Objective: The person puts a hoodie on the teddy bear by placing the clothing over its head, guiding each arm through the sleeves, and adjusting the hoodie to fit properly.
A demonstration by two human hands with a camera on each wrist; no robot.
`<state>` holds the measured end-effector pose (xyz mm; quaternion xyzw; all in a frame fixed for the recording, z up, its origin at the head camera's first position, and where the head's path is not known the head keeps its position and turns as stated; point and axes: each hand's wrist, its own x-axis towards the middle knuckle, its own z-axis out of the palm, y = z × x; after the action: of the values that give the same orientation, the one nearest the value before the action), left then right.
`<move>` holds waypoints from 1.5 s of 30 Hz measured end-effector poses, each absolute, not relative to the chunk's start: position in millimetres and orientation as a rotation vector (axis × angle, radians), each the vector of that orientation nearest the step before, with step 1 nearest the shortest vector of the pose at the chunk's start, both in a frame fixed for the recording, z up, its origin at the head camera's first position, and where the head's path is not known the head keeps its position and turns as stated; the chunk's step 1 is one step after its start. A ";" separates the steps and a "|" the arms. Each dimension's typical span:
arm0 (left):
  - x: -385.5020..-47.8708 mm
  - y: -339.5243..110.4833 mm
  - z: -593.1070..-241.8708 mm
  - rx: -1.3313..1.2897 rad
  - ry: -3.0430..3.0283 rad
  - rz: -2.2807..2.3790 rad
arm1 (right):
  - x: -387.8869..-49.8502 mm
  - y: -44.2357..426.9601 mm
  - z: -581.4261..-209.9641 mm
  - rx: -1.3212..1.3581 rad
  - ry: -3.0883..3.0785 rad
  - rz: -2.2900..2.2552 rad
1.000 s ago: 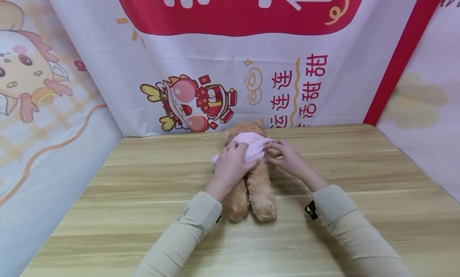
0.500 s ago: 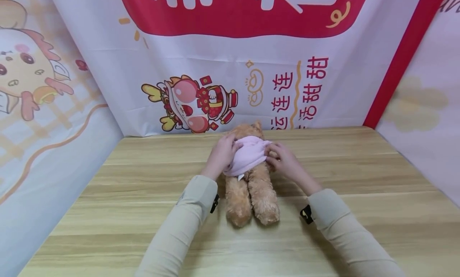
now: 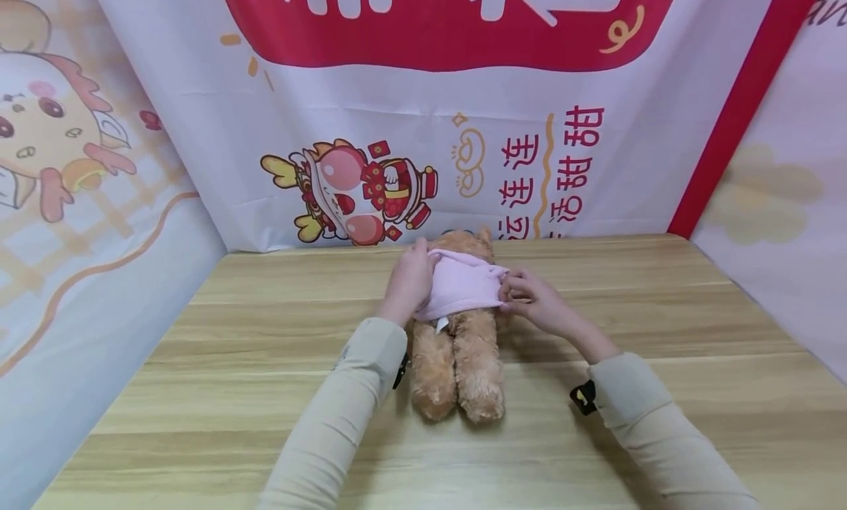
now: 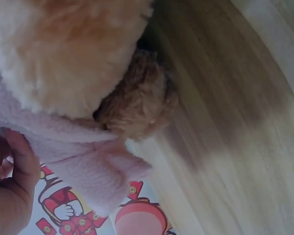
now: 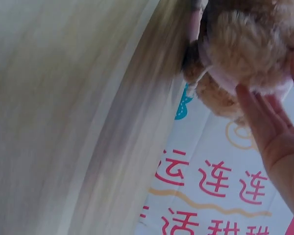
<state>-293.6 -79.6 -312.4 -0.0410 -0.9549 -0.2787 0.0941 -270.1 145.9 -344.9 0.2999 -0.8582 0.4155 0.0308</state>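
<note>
One left hand (image 3: 409, 278): its fingers are bent and pinch the left side of the pink garment (image 3: 461, 284).
One right hand (image 3: 532, 298): thumb and fingers are curled, clamped on the garment's right edge.
Pink garment: it covers the middle of the plush toy (image 3: 479, 370), with the two furry legs bare below.
Plush toy: lying on the wooden table (image 3: 265, 392), near the back edge, its legs toward the person.
White tag (image 3: 442, 324): it sticks out just under the hem.
Banner (image 3: 423, 91): hanging behind the table.
</note>
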 end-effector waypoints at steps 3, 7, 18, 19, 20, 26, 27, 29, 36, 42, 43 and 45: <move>-294.0 -78.7 -311.7 -0.153 -2.814 -0.846 | -270.2 143.6 -343.8 0.904 -2.655 1.269; -293.7 -79.1 -310.9 -0.235 -2.747 -0.836 | -270.6 140.0 -342.9 0.918 -2.643 1.266; -296.1 -80.3 -314.6 -0.345 -2.730 -1.086 | -270.9 141.9 -342.8 0.874 -2.713 1.372; -295.1 -80.6 -314.5 -0.346 -2.751 -1.094 | -271.1 141.4 -344.1 0.856 -2.723 1.371; -294.3 -81.1 -314.6 -0.353 -2.769 -1.096 | -271.5 140.6 -345.7 0.832 -2.742 1.363; -288.1 -83.1 -314.5 -0.398 -2.821 -1.106 | -273.8 132.5 -355.4 0.684 -2.875 1.202; -287.0 -83.1 -314.7 -0.396 -2.823 -1.093 | -274.3 130.6 -356.8 0.685 -2.871 1.194; -283.7 -82.2 -314.3 -0.360 -2.827 -1.011 | -275.3 126.8 -359.2 0.682 -2.857 1.234; -267.3 -73.3 -307.1 -0.492 -2.662 -0.472 | -277.0 118.1 -355.8 0.576 -2.817 1.188; -257.1 -69.3 -305.3 -0.521 -2.750 -0.313 | -275.1 119.8 -346.2 0.414 -2.743 1.102; -256.0 -68.9 -305.4 -0.504 -2.773 -0.312 | -274.5 121.6 -344.3 0.407 -2.728 1.090; -254.3 -68.1 -306.3 -0.482 -2.795 -0.339 | -273.8 125.6 -340.9 0.404 -2.686 1.059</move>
<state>-254.3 -68.1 -306.3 -0.1670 -0.9686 -0.1173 0.1419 -273.8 125.6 -340.9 0.1378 -0.9154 0.3609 0.1129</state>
